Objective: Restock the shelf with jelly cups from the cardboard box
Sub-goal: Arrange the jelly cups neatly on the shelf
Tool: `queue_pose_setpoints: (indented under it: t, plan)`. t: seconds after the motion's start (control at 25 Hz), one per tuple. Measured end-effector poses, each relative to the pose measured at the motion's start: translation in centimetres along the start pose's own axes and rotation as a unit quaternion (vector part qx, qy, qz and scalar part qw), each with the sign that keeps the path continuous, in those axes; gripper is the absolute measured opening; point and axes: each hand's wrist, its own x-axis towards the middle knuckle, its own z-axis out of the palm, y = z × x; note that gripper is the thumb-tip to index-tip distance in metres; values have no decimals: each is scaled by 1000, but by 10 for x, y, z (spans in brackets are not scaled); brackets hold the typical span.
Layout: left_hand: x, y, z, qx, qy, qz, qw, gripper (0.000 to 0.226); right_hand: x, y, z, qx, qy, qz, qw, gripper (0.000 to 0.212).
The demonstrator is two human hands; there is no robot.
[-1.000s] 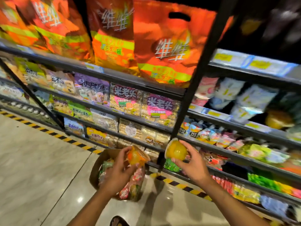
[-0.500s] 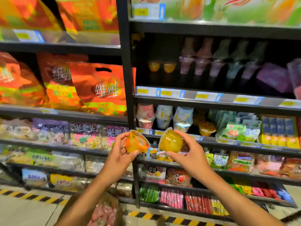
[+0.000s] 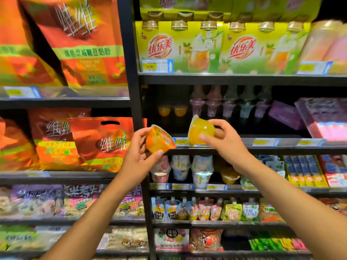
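You have a jelly cup in each hand. Your left hand [image 3: 139, 156] is curled round the orange jelly cup [image 3: 159, 139], with the thumb under it and the other fingers on the far side. This cup is tipped, so its printed lid faces up and to the right. Your right hand [image 3: 225, 139] grips the yellow jelly cup [image 3: 200, 130], with the thumb on the near side and the fingers round the back. This cup lies on its side, with its lid turned to the left.

Both cups are up in the air, just in front of the dark shelf [image 3: 244, 150], close to its front edge. They are near each other but not touching. Deep in that shelf, two more cups [image 3: 171, 110] sit side by side. The space in front of them looks like the spot to fill. The box is not in view right now.

These cups look small and light, so one hand each should be plenty. The plastic sides look smooth and could slip. They may also bend if you squeeze hard. The thin lid is likely the weak part, so keep your fingers off it. Hold each cup by its round sides, near the wide rim. Turn it to sit flat before you let go, or it may roll.
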Motion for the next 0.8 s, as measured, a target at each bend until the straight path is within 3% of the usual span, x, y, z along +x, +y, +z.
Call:
queue_pose_setpoints:
  t: [0.12,0.2,0.4,0.48,0.68,0.8]
  plan:
    - [17,-4,-13,-6,-1,12,1000,61,34,-14,12,134,-12,160,978,29]
    - [24,-8,-19,-15,2,16,1000,60,53,-13,17,211,-32,227,950,34]
    - [31,-15,-27,-24,5,15,1000,59,90,-4,18,324,-118,278,897,39]
    - [32,-18,-28,-22,11,12,1000,60,106,-1,22,307,-116,281,902,30]
    - [36,-20,-21,-10,41,13,999,61,169,15,43,146,-71,248,955,7]
    - [37,-22,-15,-8,65,16,998,61,213,27,61,28,-90,184,978,14]
